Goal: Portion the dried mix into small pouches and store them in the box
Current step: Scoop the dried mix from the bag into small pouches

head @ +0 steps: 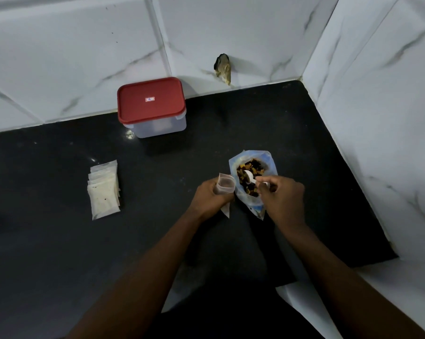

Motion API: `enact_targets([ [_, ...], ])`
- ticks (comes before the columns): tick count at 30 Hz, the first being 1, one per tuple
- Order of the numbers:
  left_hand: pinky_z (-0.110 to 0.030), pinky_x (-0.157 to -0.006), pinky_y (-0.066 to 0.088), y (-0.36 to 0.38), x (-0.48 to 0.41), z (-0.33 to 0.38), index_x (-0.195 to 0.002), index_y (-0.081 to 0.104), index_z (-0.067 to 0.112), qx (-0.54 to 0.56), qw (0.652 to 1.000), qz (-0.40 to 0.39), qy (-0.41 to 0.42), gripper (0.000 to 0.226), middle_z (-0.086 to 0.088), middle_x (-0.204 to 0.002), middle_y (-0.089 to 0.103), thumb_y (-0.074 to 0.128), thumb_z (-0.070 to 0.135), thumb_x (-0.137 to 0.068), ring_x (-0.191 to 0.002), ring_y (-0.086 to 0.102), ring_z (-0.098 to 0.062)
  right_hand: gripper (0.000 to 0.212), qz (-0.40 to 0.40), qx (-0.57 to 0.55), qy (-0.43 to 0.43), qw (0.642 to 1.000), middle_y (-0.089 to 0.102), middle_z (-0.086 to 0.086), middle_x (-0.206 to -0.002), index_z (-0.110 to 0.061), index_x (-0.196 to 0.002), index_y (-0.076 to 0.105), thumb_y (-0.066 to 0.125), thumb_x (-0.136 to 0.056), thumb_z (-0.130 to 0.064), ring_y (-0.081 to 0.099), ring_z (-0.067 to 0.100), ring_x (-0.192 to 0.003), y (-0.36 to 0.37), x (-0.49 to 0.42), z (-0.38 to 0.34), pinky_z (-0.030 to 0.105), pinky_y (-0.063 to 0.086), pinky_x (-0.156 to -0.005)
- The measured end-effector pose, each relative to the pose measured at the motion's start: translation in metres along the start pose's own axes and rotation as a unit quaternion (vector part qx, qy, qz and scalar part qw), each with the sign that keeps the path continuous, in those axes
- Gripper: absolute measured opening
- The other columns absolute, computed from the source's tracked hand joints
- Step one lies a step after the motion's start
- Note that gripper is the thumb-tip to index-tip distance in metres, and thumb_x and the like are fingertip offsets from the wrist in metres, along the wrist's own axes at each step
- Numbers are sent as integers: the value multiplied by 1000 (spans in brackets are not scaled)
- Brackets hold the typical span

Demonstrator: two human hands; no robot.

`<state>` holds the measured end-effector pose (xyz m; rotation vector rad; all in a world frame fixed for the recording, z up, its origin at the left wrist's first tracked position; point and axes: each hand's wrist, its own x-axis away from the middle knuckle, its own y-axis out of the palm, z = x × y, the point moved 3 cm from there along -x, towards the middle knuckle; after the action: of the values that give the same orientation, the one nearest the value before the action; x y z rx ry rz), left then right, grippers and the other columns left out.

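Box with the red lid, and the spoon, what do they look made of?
Box: probably plastic, judging by its cloudy, see-through walls. Lid: red plastic, smooth and slightly shiny, with a moulded rim. Spoon: white, likely plastic, though it is too small to be sure.

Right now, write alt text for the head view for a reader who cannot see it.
A left hand holds a small open pouch beside an open bag of dried mix, while the right hand dips a white spoon into it. A stack of flat pouches and a closed red-lidded box sit on the dark counter.
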<state>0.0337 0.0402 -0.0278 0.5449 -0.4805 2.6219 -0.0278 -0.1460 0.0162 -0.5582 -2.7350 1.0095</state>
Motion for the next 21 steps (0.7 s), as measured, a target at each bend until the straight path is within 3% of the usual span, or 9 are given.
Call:
enact_targets([
  [2, -32, -93, 58, 0, -1, 1, -113, 69, 25, -4, 1000, 1, -3, 33, 2, -113, 73, 76, 8, -86, -106, 70, -12, 19, -24, -35, 36, 998, 76, -5, -100, -17, -111, 74, 71, -93, -16, 73, 1, -85, 2, 0, -1, 15, 59, -70],
  [4, -31, -91, 58, 0, -1, 2, -116, 70, 22, 0, 1000, -6, -4, 33, 1, -111, 73, 76, 8, -87, -105, 70, -12, 15, -42, -132, 141, 980, 77, -2, -91, -20, -105, 75, 72, -92, -13, 75, 4, -77, 1, -5, 2, 24, 62, -73],
  [6, -28, -89, 57, -1, 0, 2, -115, 70, 22, 6, 1000, -22, -6, 32, 2, -110, 73, 74, 6, -89, -104, 70, -10, 15, -48, -248, 252, 934, 78, 5, -92, -17, -101, 75, 72, -91, -8, 77, 11, -78, -2, -10, 6, 29, 63, -75],
  [9, -24, -87, 53, -1, 1, 5, -114, 66, 27, 21, 999, -47, -15, 34, 2, -114, 71, 71, 4, -90, -108, 68, -11, 15, -33, -356, 342, 869, 77, 8, -96, -9, -103, 75, 70, -90, -3, 77, 16, -83, -5, -15, 7, 29, 63, -77],
  [21, -28, -89, 56, -4, 2, 3, -124, 66, 20, 30, 999, -13, -9, 40, -1, -115, 72, 74, 4, -88, -109, 69, -15, 18, -20, -453, 378, 807, 76, 13, -103, -2, -108, 73, 68, -91, -2, 76, 20, -89, -8, -13, 11, 26, 63, -71],
])
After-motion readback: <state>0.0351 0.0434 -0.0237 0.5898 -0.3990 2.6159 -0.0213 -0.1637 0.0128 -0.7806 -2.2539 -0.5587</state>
